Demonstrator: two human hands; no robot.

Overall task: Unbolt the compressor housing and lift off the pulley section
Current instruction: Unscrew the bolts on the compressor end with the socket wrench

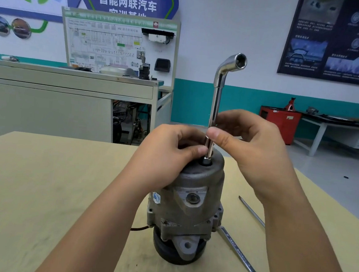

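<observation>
chrome wrench (upright on compressor) pinched by left hand and right hand.

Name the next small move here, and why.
Probably twirl the L-shaped socket wrench to unscrew: its lower end is seated in the top of the compressor housing, and the left hand and right hand only pinch its upright shaft, a light grip suited to spinning.

Auto training w/shop: wiring-diagram board, car poster, jack stand, workbench w/ drawers at rt.
</observation>
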